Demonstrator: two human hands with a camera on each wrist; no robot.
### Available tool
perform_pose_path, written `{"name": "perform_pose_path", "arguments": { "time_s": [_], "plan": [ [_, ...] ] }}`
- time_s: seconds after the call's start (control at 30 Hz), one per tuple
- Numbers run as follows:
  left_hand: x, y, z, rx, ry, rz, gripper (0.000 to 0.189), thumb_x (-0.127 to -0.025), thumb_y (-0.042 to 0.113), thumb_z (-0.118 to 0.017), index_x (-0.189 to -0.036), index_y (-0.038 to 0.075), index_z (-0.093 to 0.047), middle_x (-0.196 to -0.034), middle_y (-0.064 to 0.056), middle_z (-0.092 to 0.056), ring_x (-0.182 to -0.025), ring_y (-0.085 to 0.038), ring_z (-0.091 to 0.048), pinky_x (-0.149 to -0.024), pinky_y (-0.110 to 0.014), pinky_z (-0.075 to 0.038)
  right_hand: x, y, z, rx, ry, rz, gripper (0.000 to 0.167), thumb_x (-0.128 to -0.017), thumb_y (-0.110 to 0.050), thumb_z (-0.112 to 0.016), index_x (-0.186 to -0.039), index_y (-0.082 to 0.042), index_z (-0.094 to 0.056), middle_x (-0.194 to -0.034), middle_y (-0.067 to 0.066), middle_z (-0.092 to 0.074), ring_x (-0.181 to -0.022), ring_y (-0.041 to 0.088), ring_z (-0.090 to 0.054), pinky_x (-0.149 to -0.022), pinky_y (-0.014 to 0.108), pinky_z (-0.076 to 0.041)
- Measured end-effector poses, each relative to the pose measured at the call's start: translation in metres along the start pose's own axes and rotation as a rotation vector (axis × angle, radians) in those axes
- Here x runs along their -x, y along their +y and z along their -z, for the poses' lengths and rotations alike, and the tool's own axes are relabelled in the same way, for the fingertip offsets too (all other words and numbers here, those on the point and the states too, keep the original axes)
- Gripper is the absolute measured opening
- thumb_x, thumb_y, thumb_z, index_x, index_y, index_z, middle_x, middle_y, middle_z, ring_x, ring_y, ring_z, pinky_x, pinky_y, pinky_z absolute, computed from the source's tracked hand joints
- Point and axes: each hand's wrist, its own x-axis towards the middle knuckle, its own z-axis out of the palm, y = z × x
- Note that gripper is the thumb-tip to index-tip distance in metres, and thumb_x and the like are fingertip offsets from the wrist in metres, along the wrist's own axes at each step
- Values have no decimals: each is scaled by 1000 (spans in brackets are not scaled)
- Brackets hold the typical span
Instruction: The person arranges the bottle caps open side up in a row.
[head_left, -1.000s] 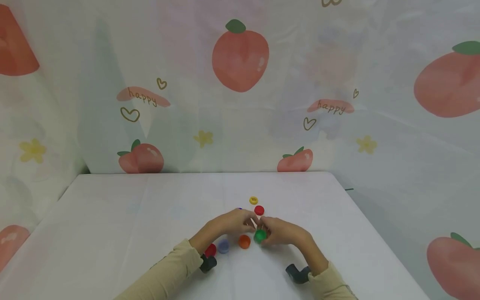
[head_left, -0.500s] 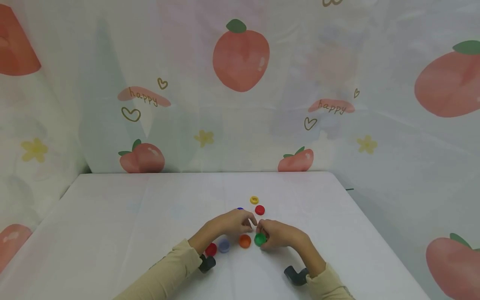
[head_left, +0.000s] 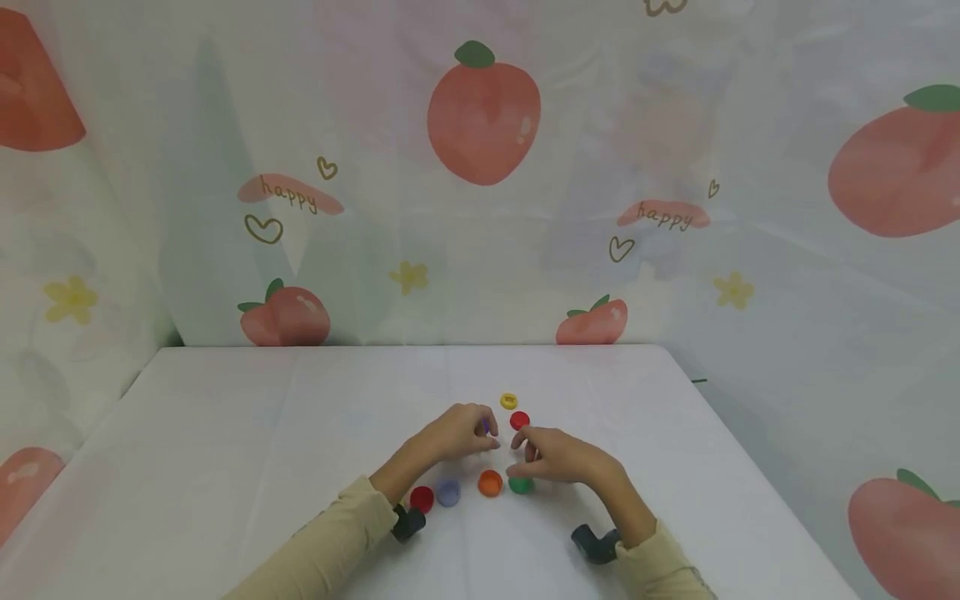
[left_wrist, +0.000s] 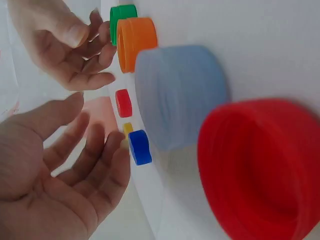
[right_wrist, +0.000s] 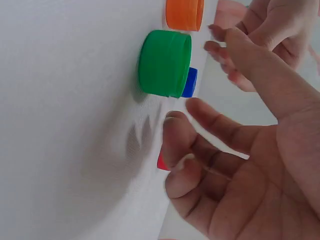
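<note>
Plastic bottle caps lie on a white table. My left hand (head_left: 459, 432), fingers loosely bent and apart, hovers by the blue cap (left_wrist: 140, 147), which it partly covers in the head view; its fingertips look close to that cap, but contact cannot be told. My right hand (head_left: 558, 457) hangs over the green cap (right_wrist: 165, 63) with fingers loosely curled and nothing between them. To the left of the green cap are an orange cap (head_left: 490, 483), a light blue cap (head_left: 447, 492) and a red cap (head_left: 422, 499). Farther back lies another red cap (head_left: 519, 420).
A yellow cap (head_left: 508, 401) lies farthest back on the white table (head_left: 225, 433). Dark curved pieces, one at the left wrist (head_left: 409, 525) and one at the right wrist (head_left: 595, 545), stick out by the sleeves. A peach-print curtain (head_left: 480, 250) closes off the back.
My right hand has let go of the green cap, which sits slightly nearer me, and lifted off it. My left hand has moved back and left around the blue cap.
</note>
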Motion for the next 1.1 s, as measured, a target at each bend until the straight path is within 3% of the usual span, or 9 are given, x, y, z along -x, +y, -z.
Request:
{"name": "perform_pose_path", "arguments": {
  "time_s": [0.1, 0.2, 0.33, 0.53, 0.93, 1.1],
  "plan": [
    [-2, -4, 4, -27, 91, 39, 21, -84, 19, -73, -98, 9, -61, -79, -1, -56, -69, -12, -52, -59, -22, -47, -6, 0, 3, 4, 63, 30, 44, -85, -34, -70, -114, -4, -57, -84, -2, -57, -73, 13, -54, -65, 26, -49],
    [-5, -7, 8, -55, 127, 101, 29, -83, 21, -73, -106, 10, -59, -90, -5, -56, -77, -15, -53, -64, -25, -48, -13, -2, 6, 26, 119, 53, 40, -87, -30, -68, -114, -2, -58, -88, -1, -58, -76, 13, -54, -68, 26, -50],
    [-10, -12, 12, -56, 111, 174, 36, -83, 21, -74, -113, 9, -58, -100, -9, -57, -84, -18, -55, -71, -29, -50, -23, -4, 10, 57, 145, 57, 34, -88, -23, -68, -113, -2, -60, -88, -1, -57, -78, 14, -53, -71, 27, -49],
    [-15, -20, 14, -74, 63, 239, 34, -82, 18, -74, -112, 7, -62, -92, -5, -59, -81, -18, -55, -72, -29, -51, -41, -6, 12, 99, 80, 57, 34, -86, -20, -70, -115, -3, -60, -85, -1, -56, -77, 15, -52, -72, 28, -49],
    [-27, -19, 7, -158, 24, 197, 24, -80, 12, -75, -99, -1, -68, -83, -6, -63, -76, -17, -58, -73, -30, -49, -69, -12, 6, 136, 49, 3, 31, -84, -9, -70, -113, 0, -61, -95, 8, -61, -88, 19, -56, -82, 34, -49],
    [-28, -19, 5, -182, 41, 186, 19, -78, 8, -75, -93, -1, -67, -81, -7, -63, -74, -18, -58, -75, -32, -50, -74, -19, 2, 178, 39, 45, 28, -81, -6, -73, -107, 1, -64, -93, 8, -62, -87, 20, -57, -82, 35, -49]
  ]
}}
